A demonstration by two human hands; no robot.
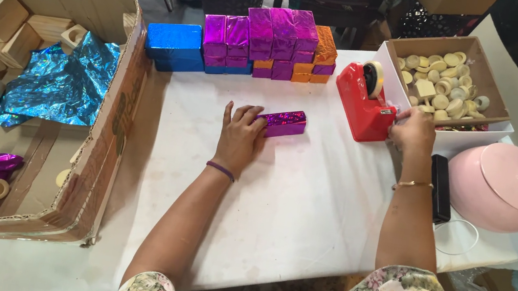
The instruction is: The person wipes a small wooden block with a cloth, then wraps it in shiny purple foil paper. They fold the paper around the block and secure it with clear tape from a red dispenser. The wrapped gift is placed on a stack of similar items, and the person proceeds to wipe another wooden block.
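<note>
1. While my left hand (240, 137) lay flat, fingers spread, pressing one end of the small block wrapped in shiny purple foil (284, 122) against the white table (304, 207), nothing was clasped.
2. My right hand (414, 130) pinched at the red tape dispenser (365, 104); whether tape was caught, I could not tell.
3. I judged the foil could spring open (only fingertips pinned it), or the block could skid toward the stacked wrapped blocks (267, 47).
</note>
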